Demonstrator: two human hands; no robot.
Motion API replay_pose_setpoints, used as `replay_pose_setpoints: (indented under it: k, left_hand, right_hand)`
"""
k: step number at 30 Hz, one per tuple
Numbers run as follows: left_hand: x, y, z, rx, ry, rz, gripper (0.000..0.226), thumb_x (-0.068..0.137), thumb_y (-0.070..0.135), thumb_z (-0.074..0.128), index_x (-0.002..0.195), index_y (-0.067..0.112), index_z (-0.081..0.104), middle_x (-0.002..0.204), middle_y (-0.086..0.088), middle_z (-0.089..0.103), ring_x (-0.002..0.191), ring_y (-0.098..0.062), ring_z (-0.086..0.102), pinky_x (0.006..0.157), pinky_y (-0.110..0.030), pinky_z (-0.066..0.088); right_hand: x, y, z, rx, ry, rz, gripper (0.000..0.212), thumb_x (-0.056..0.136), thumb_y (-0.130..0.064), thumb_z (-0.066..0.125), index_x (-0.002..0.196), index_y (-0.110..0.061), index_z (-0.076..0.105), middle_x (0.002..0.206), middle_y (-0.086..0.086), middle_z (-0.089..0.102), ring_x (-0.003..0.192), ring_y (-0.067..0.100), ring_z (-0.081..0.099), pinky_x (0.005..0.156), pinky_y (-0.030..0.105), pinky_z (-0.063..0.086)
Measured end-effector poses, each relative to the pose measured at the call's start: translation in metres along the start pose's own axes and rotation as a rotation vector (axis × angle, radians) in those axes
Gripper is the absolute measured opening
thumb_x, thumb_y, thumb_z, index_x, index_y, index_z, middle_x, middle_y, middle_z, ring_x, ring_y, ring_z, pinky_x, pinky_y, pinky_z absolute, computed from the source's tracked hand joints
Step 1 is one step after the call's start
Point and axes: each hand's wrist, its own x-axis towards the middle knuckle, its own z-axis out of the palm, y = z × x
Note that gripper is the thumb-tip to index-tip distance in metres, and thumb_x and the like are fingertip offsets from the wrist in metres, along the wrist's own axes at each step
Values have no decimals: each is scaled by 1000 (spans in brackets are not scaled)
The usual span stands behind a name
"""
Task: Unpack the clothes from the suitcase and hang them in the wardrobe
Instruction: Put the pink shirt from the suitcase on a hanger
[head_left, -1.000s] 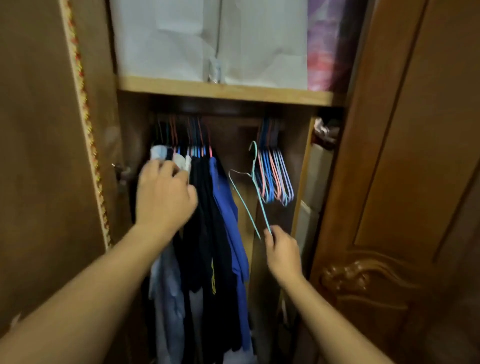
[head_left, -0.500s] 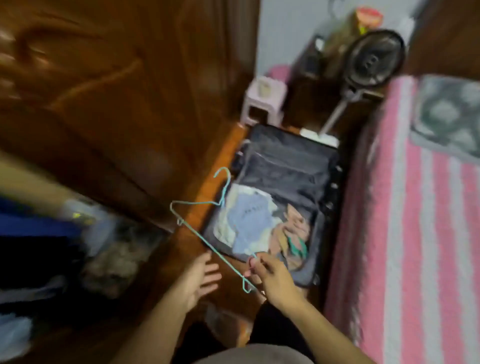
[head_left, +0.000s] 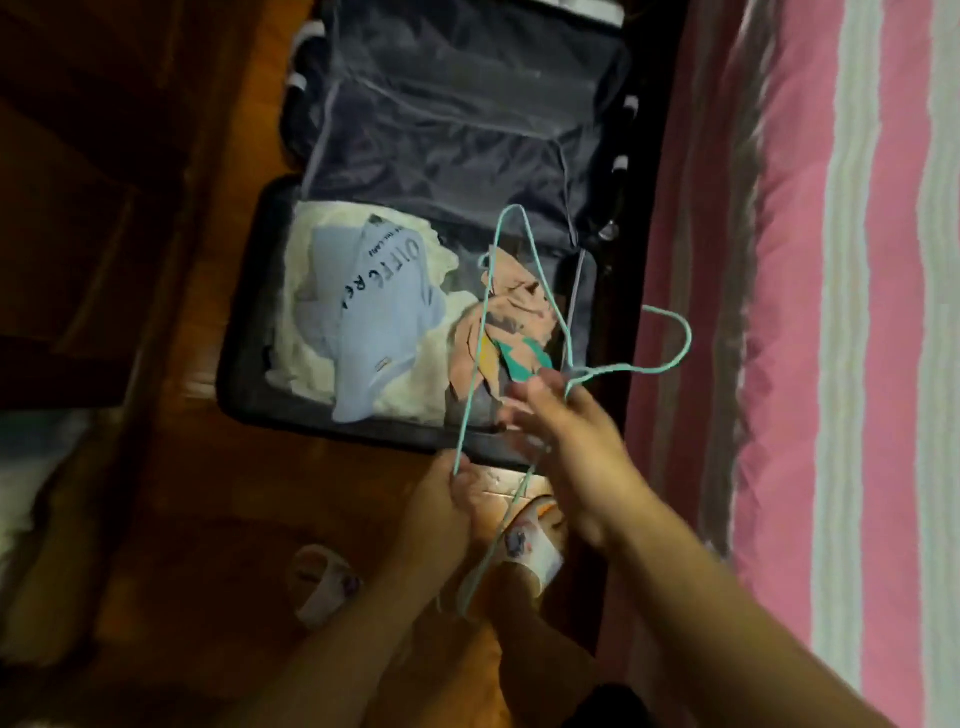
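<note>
Hanger: teal wire hanger (head_left: 519, 291) held over the open suitcase (head_left: 249, 332), hook toward the bed (head_left: 857, 312).
Left hand (head_left: 441, 509): fingers pinch one hanger end.
Right hand (head_left: 576, 441): fingers curled around hanger near the hook's neck.
Clothes: light blue shirt (head_left: 374, 306), cream and tan garments lie inside the suitcase on the floor.

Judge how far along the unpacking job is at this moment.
Done: nothing this view can confirm; the wardrobe is out of sight. In hand: a teal wire hanger, gripped by the left hand and the right hand. Left: a light blue shirt, cream clothes and a peach garment lie in the open suitcase.
</note>
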Motion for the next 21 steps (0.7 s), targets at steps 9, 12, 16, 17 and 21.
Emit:
replay_pose_setpoints:
  k: [9,12,16,17,21]
  left_hand:
    - [238,-73,68,456,-152,273,38,106,46,41,119,20,66,111,-8,70,103,-30,64,93,-39,51]
    - [304,-84,87,645,18,348,35,101,43,51,120,15,60,125,-15,59,116,-38,56,96,-46,47]
    - [376,-95,105,577,282,225,68,89,32,68,146,10,38,139,-19,46,127,-41,48,101,-50,44]
    - [390,-97,109,537,267,178,63,92,31,65,146,10,39,140,-20,47,127,-41,50,100,-49,45]
    - [392,-75,108,445,128,165,26,96,18,52,116,6,64,120,-24,66,111,-43,62,96,-46,51]
  right_hand:
    - [234,-3,-53,47,163,-286,27,107,-29,39,110,-16,62,62,0,52,47,10,40,48,22,31]
    - [294,-15,-61,-71,230,-468,24,103,-18,48,117,-11,66,57,-4,51,42,6,39,40,17,29]
    - [327,-21,-75,-156,266,-590,20,103,-8,47,109,-17,64,60,2,51,41,7,42,37,17,31]
    - [329,-21,-81,-164,257,-596,21,103,-7,45,107,-17,64,60,3,50,38,7,39,37,16,29]
    - [318,-30,-91,-137,297,-594,27,103,-9,44,93,-19,66,60,3,52,35,7,36,38,14,26]
